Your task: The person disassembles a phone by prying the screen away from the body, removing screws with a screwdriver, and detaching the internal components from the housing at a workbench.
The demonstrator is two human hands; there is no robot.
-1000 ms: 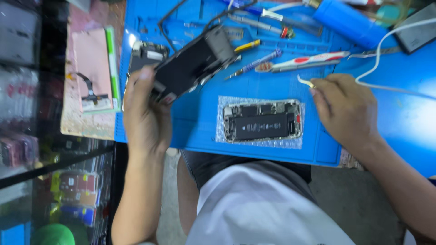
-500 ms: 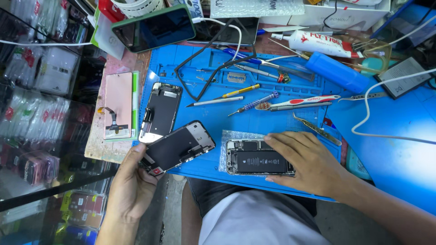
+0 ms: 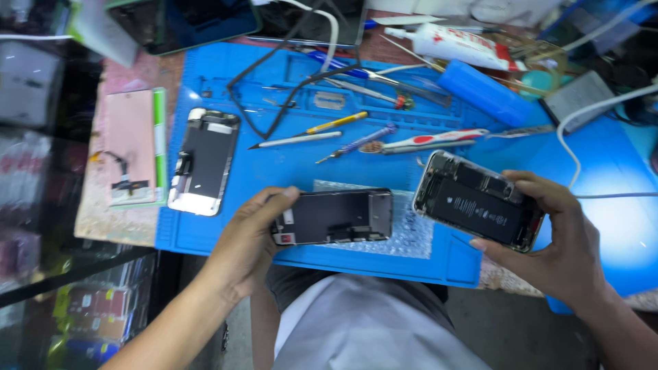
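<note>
In the lower middle of the frame the left hand (image 3: 250, 240) grips a phone screen assembly (image 3: 334, 217); at right, the right hand (image 3: 555, 240) grips an opened phone body (image 3: 478, 201) over the blue repair mat (image 3: 288, 164).

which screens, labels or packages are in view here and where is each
Dark rectangular phone screen panel: left hand, over the blue mat.
Opened silver phone body with a black labelled battery: right hand.
Second dark screen panel: flat on the mat, left.
White glue tube with a red label: top, lying down.
Pink flat panel with a green edge: far left.
Dark tablet screen: top left.
</note>
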